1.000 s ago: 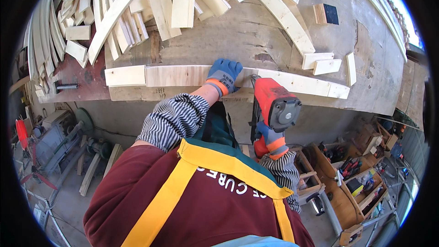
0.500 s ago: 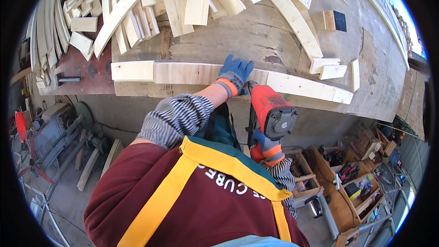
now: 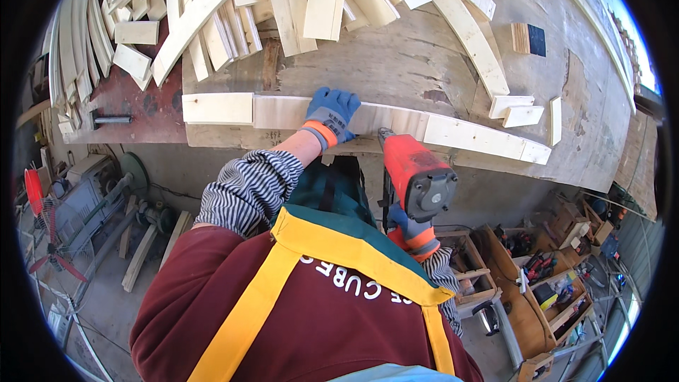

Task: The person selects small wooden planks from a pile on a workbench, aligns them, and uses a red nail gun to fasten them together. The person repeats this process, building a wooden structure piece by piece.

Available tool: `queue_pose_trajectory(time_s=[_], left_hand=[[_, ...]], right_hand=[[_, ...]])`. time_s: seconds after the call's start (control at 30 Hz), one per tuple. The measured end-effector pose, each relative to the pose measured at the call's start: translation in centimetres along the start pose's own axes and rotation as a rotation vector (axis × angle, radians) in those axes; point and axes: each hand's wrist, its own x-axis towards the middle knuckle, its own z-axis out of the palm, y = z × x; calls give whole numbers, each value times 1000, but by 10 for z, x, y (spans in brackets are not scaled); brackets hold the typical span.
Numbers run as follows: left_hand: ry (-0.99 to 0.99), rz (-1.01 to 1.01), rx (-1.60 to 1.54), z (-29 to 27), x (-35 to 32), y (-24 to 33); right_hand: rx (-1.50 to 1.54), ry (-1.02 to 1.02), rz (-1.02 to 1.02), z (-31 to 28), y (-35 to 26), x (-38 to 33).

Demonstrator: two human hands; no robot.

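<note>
A curved wooden strip (image 3: 277, 111) made of joined pale pieces lies along the near edge of the wooden worktable. My left hand (image 3: 332, 114), in a blue-grey glove with an orange cuff, is closed over its middle, fingers over the far edge and thumb toward the near edge. My right hand (image 3: 404, 223), gloved alike, is wrapped round the handle of a red nail gun (image 3: 410, 163), partly hidden under its body. The gun's nose is at the strip's near edge, just right of my left hand.
Many loose wooden strips (image 3: 198, 18) pile up at the back left. A curved board (image 3: 463, 32), short offcuts (image 3: 523, 116) and a dark-faced block (image 3: 528, 39) lie to the right. Below are a fan (image 3: 53, 240) at left and wooden tool boxes (image 3: 520, 290) at right.
My left hand has slid left along the strip, its spread fingers now drawn together. The nail gun has shifted slightly left, and its nose shows beside the strip. The view has shifted a little.
</note>
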Motion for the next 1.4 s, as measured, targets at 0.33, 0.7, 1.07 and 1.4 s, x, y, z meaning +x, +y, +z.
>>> queue_pose_trajectory(time_s=[0.33, 0.7, 1.07, 1.4], left_hand=[[97, 8, 23, 8, -3, -1], [110, -34, -38, -3, -23, -15], [99, -3, -94, 15, -46, -63], [119, 7, -135, 13, -47, -66]], right_hand=[[110, 53, 143, 15, -15, 2], [-439, 4, -198, 32, -20, 14], [-372, -116, 8, 55, -39, 40], [55, -42, 120, 77, -92, 47]])
